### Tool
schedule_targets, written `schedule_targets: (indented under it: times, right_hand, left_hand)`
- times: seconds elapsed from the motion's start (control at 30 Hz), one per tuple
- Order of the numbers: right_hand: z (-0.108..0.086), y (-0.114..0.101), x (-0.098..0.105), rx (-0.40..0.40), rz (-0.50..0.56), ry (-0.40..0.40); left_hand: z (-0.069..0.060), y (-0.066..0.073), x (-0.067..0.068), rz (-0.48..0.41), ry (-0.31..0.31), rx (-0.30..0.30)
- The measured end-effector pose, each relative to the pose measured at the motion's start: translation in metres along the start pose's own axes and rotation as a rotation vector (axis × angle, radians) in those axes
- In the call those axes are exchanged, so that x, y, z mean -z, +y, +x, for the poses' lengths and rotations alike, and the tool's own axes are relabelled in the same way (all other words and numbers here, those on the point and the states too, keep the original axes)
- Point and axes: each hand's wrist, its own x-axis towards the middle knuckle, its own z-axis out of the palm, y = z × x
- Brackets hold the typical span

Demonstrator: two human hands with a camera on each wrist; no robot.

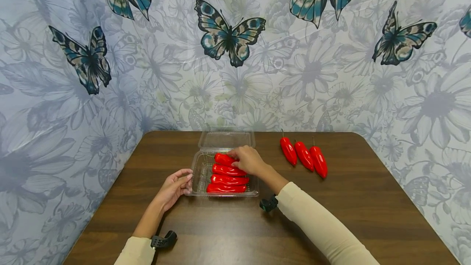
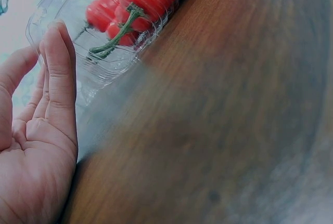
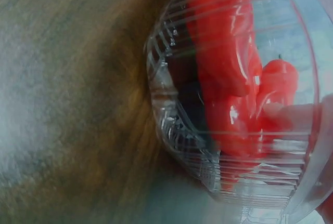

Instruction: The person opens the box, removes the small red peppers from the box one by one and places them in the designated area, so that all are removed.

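While left hand (image 1: 174,187) is pinching: clear box (image 1: 200,174), left edge
Right hand (image 1: 249,160): is holding far pepper (image 1: 223,159) inside box
Loose peppers (image 1: 303,156): are lying right of box

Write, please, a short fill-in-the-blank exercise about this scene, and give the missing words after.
1. The clear container holds ____ red peppers.
2. To its right, ____ loose peppers lie on the table.
3. The person's ____ hand touches the farthest pepper in the container.
4. Teal-winged ____ decorate the wall covering.

Missing words: four; three; right; butterflies.
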Motion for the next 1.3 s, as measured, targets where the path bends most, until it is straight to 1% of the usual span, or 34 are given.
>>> schedule_targets:
  times: [0.17,0.3,0.53,0.67,0.9,1.3]
  right_hand:
    - [-0.0004,-0.0023,0.0004,0.005,0.033,-0.004]
    - [-0.0044,0.0001,-0.0012,-0.013,0.02,-0.002]
    - [-0.0066,0.0003,-0.0045,-0.027,0.014,-0.012]
    - [-0.006,0.0011,-0.0057,-0.034,0.031,-0.011]
    - [-0.0037,0.0013,-0.0051,-0.027,0.076,0.015]
    - [-0.008,0.0029,-0.0034,0.016,0.128,0.087]
  left_hand:
    - [-0.0012,0.0006,0.0,0.008,0.006,-0.016]
    - [-0.0006,-0.0039,-0.0038,-0.003,-0.008,-0.013]
    - [-0.0034,-0.0069,-0.0046,0.003,-0.009,0.0]
    - [-0.0029,-0.0066,-0.004,0.004,-0.016,-0.014]
    - [-0.0013,-0.0034,-0.0026,0.004,-0.024,-0.022]
    - [-0.0025,-0.0025,-0.0043,0.007,-0.007,-0.013]
